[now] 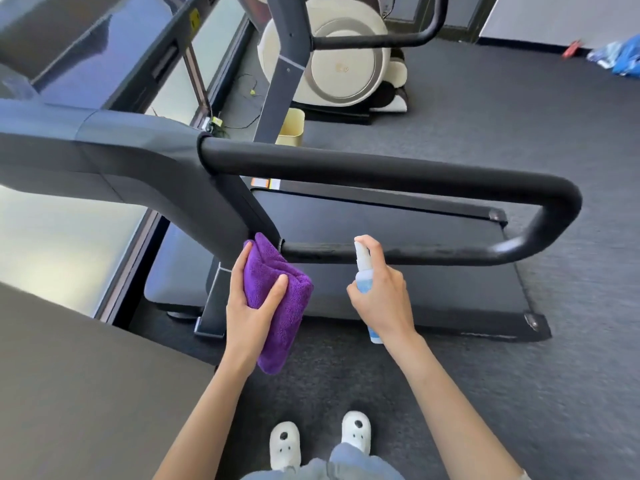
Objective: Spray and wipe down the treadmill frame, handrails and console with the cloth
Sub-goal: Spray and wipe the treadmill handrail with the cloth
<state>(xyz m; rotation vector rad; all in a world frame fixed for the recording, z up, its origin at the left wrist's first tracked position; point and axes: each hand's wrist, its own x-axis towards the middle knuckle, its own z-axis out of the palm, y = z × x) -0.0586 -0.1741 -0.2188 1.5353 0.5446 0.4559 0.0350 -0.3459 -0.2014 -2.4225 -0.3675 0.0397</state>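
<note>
My right hand (379, 299) grips the spray bottle (365, 271), nozzle seemingly aimed at the lower handrail (398, 256) running left-right just beyond; my left hand (251, 299) holds the folded cloth (277, 306) (nearer the frame upright (242, 216)).

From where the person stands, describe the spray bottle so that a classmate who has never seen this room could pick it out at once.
Find the treadmill's looping black handrail. Below its lower bar, the right hand grips a small spray bottle, its fingers curled over the top. Its white nozzle and pale blue body set it apart from the purple cloth in the left hand.
</note>
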